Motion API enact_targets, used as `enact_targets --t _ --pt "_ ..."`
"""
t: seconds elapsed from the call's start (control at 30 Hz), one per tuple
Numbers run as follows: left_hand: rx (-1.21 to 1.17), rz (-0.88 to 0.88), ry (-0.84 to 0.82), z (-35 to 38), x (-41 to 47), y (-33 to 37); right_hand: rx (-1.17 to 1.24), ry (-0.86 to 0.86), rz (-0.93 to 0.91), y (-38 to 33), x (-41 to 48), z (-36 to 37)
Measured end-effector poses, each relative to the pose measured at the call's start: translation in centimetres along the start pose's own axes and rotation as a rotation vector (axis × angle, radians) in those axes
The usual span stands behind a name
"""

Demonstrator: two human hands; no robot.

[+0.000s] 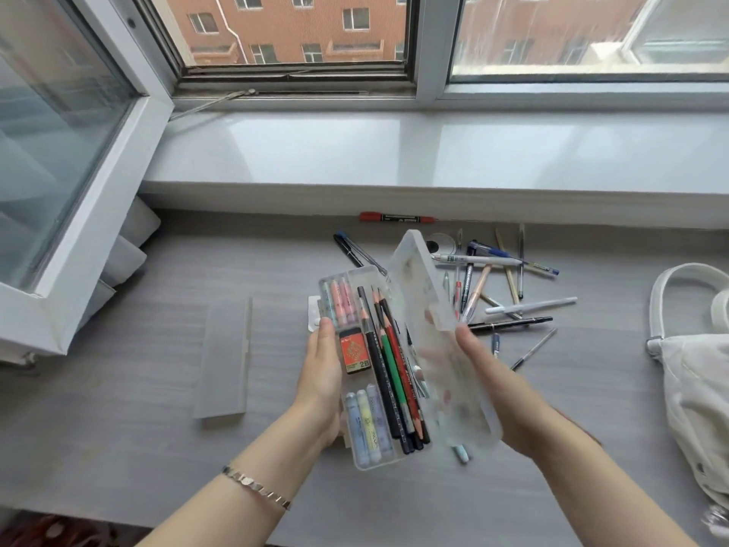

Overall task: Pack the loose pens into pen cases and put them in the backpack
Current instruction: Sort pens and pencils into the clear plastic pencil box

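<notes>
My left hand (pixel 321 373) grips the open pen case (pixel 357 461) by its left side, thumb over the rim. My right hand (pixel 485 373) holds the raised lid (pixel 418 270). Pencils (pixel 390 353) sit inside. Loose pens (pixel 509 294) lie scattered by the worktop's (pixel 118 448) far edge, and the backpack (pixel 694 388) is at the right edge.

You can read "2B" on the orange and black box (pixel 354 355) in the pen case (pixel 367 465); print on the loose pens (pixel 479 260) is too blurred.
</notes>
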State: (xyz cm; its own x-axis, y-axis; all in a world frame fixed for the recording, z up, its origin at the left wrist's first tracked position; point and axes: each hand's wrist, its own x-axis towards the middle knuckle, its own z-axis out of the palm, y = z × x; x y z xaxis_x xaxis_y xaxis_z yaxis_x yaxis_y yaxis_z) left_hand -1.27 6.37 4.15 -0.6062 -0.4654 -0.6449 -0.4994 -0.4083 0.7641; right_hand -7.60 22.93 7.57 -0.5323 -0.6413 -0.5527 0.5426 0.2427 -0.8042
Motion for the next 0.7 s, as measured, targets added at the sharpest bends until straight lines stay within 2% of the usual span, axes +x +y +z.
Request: enact_targets --t 0.07,0.13,0.23,0.37,0.57,0.7 --pt "-0.040 0.001 -0.063 0.1 -0.4 0.4 -0.236 0.042 -0.062 0.4 -0.1 1.7" --pt "-0.106 -0.056 -0.203 0.6 -1.2 1.0 -0.530 0.120 -0.124 1.4 -0.3 3.1" --pt "-0.136 -0.071 -0.342 1.2 -2.3 1.1 -0.852 0.210 -0.128 2.7 -0.6 4.6" --pt "-0.075 0.062 -0.299 1.2 -2.3 0.4 -0.899 0.272 -0.130 3.6 -0.4 4.9" --pt "-0.060 0.183 -0.320 1.3 -2.6 -0.5 -0.935 0.318 -0.175 3.9 -0.5 4.9" --pt "-0.038 0.238 -0.360 1.5 -2.8 -0.4 -0.839 0.333 -0.227 4.3 -0.4 4.5"
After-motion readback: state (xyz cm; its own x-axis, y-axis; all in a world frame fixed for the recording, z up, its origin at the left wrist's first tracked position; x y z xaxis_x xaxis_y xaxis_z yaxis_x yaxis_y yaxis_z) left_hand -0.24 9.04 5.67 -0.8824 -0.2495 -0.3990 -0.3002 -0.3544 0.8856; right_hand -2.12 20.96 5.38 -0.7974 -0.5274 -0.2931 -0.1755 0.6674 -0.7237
